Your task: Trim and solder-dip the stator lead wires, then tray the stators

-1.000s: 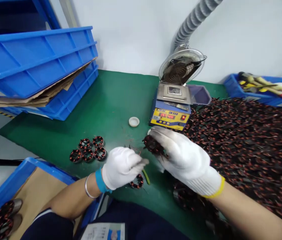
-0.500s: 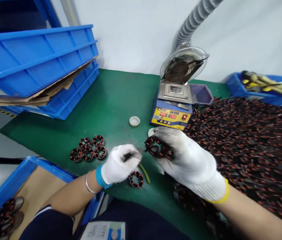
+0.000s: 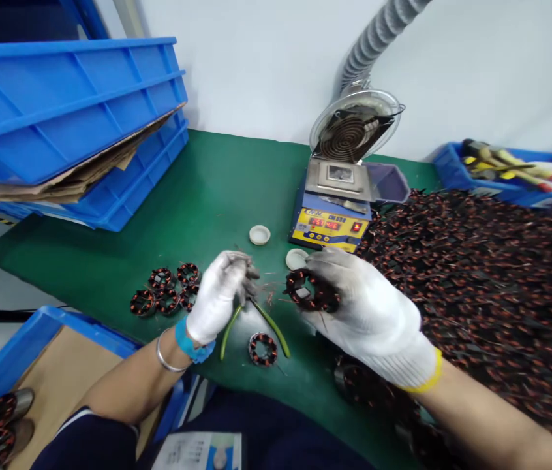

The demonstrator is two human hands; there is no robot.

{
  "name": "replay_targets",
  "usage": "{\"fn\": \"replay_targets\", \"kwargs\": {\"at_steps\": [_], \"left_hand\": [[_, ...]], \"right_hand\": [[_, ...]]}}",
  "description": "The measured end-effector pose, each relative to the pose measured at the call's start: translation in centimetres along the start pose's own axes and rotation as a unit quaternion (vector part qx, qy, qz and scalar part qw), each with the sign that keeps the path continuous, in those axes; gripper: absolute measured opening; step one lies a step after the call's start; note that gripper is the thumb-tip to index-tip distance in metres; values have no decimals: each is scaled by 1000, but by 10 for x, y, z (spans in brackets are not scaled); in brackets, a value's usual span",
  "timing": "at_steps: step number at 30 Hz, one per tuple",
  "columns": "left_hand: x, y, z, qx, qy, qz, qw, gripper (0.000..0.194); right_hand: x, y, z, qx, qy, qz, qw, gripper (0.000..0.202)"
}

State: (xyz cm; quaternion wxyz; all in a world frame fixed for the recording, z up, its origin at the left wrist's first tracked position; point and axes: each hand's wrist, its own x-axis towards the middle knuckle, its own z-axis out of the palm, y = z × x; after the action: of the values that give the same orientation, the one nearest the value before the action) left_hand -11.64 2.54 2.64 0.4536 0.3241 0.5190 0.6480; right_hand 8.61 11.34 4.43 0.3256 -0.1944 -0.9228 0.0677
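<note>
My right hand, in a white glove with dark-stained fingertips, grips a motor stator, a black ring with copper windings and thin loose wire ends. My left hand, also gloved, has its fingers bent together over the head of green-handled pliers; what they pinch, if anything, is hidden. The pliers lie on the green mat with handles spread toward me. Between the handles, near the right one, rests another stator. Thin wire scraps lie between my hands.
A solder pot with a lit display stands behind, under a fume hose. Two small white dishes sit before it. Several stators group at left. A large mass of stators covers the right. Blue crates stack at left.
My left hand has moved up and slightly left, uncovering both plier handles. My right hand still holds the stator in nearly the same place. The whole view has shifted slightly.
</note>
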Motion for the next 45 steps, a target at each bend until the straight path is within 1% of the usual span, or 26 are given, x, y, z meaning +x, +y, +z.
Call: {"fn": "replay_targets", "kwargs": {"at_steps": [3,5,6,7,8,9,11,12,13,15,19,21,23,26,30,33,36,38,40,43,45], "left_hand": [[0,-5,5,110,-29,54,992,27],[-1,-5,5,146,-26,70,986,23],[0,-4,4,151,-20,74,986,22],[1,-2,2,152,-9,75,986,21],[2,-1,0,153,5,75,985,21],[4,0,-2,152,19,71,986,21],[8,1,-5,143,33,58,987,22],[9,0,-5,140,35,54,988,22],[10,0,-5,139,38,54,988,22],[10,-2,-4,138,42,60,988,22],[7,-6,-3,137,39,69,987,22],[6,-6,-3,147,32,76,986,20],[5,-7,-4,153,26,84,984,19],[4,-6,-4,150,22,90,984,16],[2,-6,-4,151,13,100,983,14],[0,-7,-3,146,6,89,985,14],[-2,-10,-2,135,-6,74,988,15],[-2,-11,-2,134,-15,75,988,14],[-2,-12,-2,135,-19,73,988,14],[-3,-11,-2,140,-14,67,988,14],[-2,-9,-2,146,-7,75,986,14]], "right_hand": [[-1,-3,4,-25,28,-59,998,41],[-1,-2,4,-34,24,-43,998,40],[0,0,3,-48,13,-15,999,39],[1,2,1,-74,-12,30,997,39],[3,6,-1,-110,-50,86,989,39],[6,10,-3,-151,-99,145,973,40],[13,20,-5,-220,-210,234,924,43],[16,24,-5,-241,-255,252,902,43],[20,28,-4,-255,-288,254,888,42],[27,34,1,-275,-332,242,869,39],[37,36,13,-297,-395,235,837,36],[40,35,17,-297,-415,231,828,36],[42,35,20,-299,-428,225,823,38],[42,36,20,-299,-428,223,823,38],[43,36,12,-299,-395,260,829,40],[47,35,8,-300,-385,236,840,39],[49,35,11,-292,-412,207,838,37],[49,35,16,-283,-431,204,832,36],[48,35,19,-280,-436,204,830,36],[47,33,17,-280,-423,204,837,36],[47,30,12,-284,-391,216,848,39]]}}
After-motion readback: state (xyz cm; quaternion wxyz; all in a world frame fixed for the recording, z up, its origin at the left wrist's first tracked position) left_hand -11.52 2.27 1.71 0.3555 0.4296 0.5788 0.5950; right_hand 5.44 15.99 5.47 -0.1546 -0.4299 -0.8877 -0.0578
